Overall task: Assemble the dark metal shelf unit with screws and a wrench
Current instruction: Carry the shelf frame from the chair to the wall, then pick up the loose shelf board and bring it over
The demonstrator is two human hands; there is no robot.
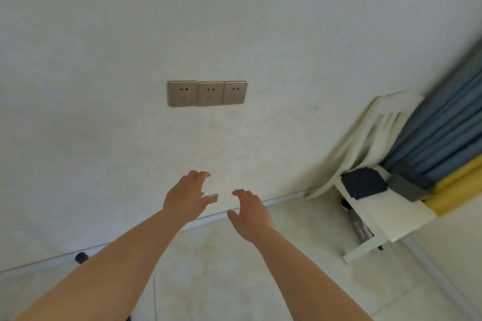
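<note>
Hands, left (pixel 186 197) and right (pixel 250 212), spread empty below the sockets (pixel 208 93); shelf unseen, likely heavy, stiff: grip its frame.

Soft, even daylight fills the room, bright but flat, with no hard glare on the pale wall (pixel 234 21) or the floor tiles (pixel 221 268). Shadows are faint: only a dim smudge on the wall just beyond the left hand (pixel 186 197) and right hand (pixel 250 212). The whole view is a little soft. Far to the right of the fingers (pixel 200 174), the blue curtain (pixel 440 125) smears into streaks, and the white chair (pixel 375 190) below it blurs too. Wide-angle bending tilts the baseboard (pixel 104 245) and stretches the edges. The sockets (pixel 208 93) above the fingers stay fairly legible.
</note>
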